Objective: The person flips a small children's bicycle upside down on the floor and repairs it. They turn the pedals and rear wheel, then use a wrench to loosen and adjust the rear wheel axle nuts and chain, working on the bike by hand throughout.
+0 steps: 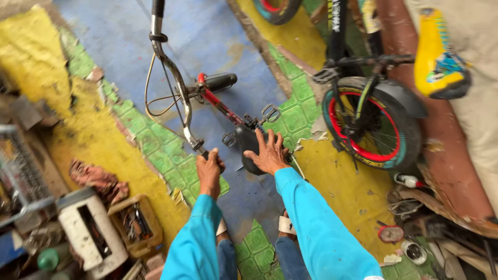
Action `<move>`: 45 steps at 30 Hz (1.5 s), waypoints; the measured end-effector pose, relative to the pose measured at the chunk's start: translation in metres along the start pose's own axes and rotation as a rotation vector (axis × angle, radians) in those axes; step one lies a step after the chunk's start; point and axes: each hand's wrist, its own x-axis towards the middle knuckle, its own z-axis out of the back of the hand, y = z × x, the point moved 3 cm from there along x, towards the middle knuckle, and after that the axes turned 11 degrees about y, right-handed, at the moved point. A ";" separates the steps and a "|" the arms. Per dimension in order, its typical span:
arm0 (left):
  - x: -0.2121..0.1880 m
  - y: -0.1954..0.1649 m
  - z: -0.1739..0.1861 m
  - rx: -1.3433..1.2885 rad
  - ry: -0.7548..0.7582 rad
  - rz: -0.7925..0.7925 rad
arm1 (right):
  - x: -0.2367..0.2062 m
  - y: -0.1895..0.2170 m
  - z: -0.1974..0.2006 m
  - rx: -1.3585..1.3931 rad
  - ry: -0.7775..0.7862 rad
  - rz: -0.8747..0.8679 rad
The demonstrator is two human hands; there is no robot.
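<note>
Turquoise sleeves fill the bottom of my view, and both arms reach down to a small bicycle (218, 103) lying upside down on the floor (207, 31). My left hand (210, 171) is wrapped tight around the handlebar grip (213, 154), while my right hand (268, 154) lies flat and spread on the black saddle (249, 148), gripping nothing. As I judge it, the frame balances on those two points only, so it could tip sideways if either hand eases off, and the pedals (270, 111) just above my right fingers could swing into them. A loose brake cable (155, 98) loops beside the bars and might snag. Underfoot is patchy flooring, with blue, yellow and green tile-pattern sheets torn at the edges, which looks easy to trip on. A second bicycle wheel (371, 122) with a red rim stands at right, and an open box of tools (136, 224) sits at left among clutter.
</note>
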 end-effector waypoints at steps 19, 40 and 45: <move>-0.014 0.001 0.035 -0.988 -0.475 -0.285 | 0.047 0.136 -0.048 -0.379 0.155 0.392; -0.138 0.079 0.097 -1.322 -0.530 -0.363 | -0.021 0.178 -0.158 -0.738 0.429 0.779; -0.171 0.104 0.093 -1.355 -0.525 -0.448 | -0.045 0.178 -0.178 -0.895 0.494 0.798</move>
